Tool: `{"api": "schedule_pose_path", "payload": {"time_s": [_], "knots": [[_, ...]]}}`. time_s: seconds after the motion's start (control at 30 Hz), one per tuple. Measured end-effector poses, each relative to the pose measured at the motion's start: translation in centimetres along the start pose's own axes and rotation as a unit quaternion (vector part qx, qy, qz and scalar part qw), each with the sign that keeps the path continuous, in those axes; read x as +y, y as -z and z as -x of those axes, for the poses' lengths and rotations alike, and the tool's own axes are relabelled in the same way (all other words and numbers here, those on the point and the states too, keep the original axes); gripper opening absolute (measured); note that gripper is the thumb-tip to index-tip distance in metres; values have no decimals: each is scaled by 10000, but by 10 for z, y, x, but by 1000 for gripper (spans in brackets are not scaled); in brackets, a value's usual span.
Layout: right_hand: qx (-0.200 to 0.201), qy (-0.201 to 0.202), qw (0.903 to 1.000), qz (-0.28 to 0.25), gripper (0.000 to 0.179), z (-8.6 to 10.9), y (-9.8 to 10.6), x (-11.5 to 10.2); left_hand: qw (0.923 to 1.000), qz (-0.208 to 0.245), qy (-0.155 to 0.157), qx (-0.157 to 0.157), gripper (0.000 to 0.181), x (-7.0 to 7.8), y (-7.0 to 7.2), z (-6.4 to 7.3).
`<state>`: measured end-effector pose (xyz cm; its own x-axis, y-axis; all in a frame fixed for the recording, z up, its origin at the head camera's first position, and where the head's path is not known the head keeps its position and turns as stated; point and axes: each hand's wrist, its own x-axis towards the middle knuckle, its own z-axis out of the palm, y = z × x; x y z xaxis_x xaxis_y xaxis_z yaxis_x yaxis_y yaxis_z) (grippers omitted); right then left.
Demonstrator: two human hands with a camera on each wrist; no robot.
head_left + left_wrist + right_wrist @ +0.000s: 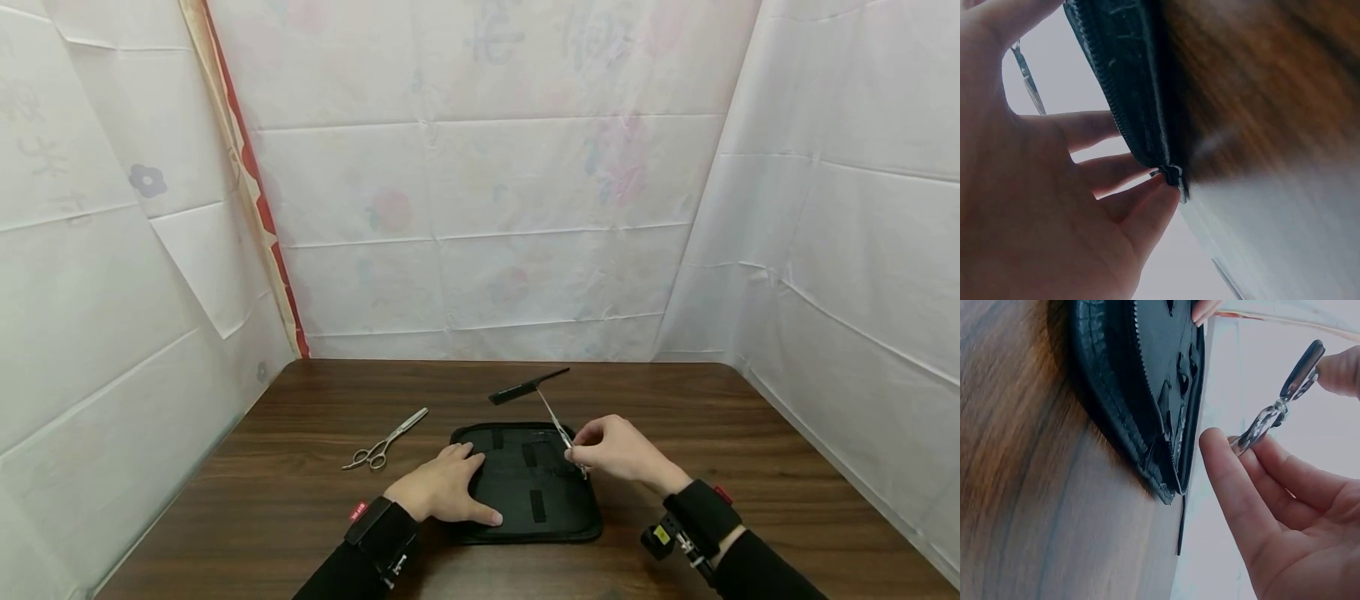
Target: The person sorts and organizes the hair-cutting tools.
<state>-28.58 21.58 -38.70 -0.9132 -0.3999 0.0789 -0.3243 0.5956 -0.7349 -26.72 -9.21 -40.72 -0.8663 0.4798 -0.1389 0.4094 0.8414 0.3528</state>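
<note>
A black zip case (517, 492) lies on the table, its side with elastic loops facing up. My left hand (446, 486) rests on its left part with fingers spread and thumb laid flat near the front edge. In the left wrist view, fingertips touch the case's zipped edge (1119, 94). My right hand (618, 450) pinches a slim pair of silver scissors (557, 426) over the case's right side, blades pointing away. The right wrist view shows the finger rings (1300, 372) of these scissors between thumb and fingers.
Left of the case lies a second pair of scissors (405, 426). Behind the case is a black tail comb (516, 392), which the held blade tips overlap in the head view. White sheeting (480, 283) closes off the back and both sides of the wooden table (285, 500).
</note>
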Motion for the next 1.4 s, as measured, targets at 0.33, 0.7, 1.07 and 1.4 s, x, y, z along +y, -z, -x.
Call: {"api": "schedule_pose_path", "payload": {"time_s": [0.33, 0.7, 1.07, 1.4], "knots": [[-116, 162, 9997, -140, 27, -2, -6, -5, 9999, 104, 6, 28, 88, 1, 2, 0], [-243, 313, 9992, -97, 27, -1, -12, -13, 9998, 20, -96, 156, 74, 1, 2, 0], [-299, 385, 9988, -59, 27, 2, -16, -17, 9989, -77, -250, 379, 60, 3, 4, 1], [-199, 444, 9987, 132, 33, 2, -20, -21, 9914, -201, -672, 1109, 46, 9, 4, -2]]}}
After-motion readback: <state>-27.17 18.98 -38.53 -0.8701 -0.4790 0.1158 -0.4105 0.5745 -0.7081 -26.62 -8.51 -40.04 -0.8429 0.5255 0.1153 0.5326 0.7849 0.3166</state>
